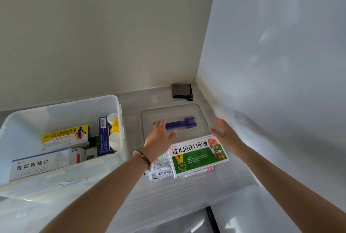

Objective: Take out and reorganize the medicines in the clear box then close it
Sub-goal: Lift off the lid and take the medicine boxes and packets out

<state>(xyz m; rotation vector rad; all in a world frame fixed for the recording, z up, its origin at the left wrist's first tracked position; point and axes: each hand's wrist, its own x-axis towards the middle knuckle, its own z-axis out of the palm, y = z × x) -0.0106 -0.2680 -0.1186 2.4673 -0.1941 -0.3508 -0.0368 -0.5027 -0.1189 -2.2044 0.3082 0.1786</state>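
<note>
While the grey counter is running out of frame at the bottom, the clear box is sitting open on its left, with the near-left corner cut off. Its frosted walls are hazing the cartons inside: a white carton leaning at the front, a yellow-topped carton lying behind it, a blue carton standing upright, and pale bottles half hidden at the right wall. The lid is lying flat right of the box. A green medicine carton is overlapping its near edge and covering smaller packs with unreadable print. The left hand, fingers spread and gripping nothing, is hiding the left end of the purple handle; contact unclear. The right hand, blurred, fingers straight and holding nothing, is hovering at the lid's right edge. A dark folded cloth is lying in the far corner.
</note>
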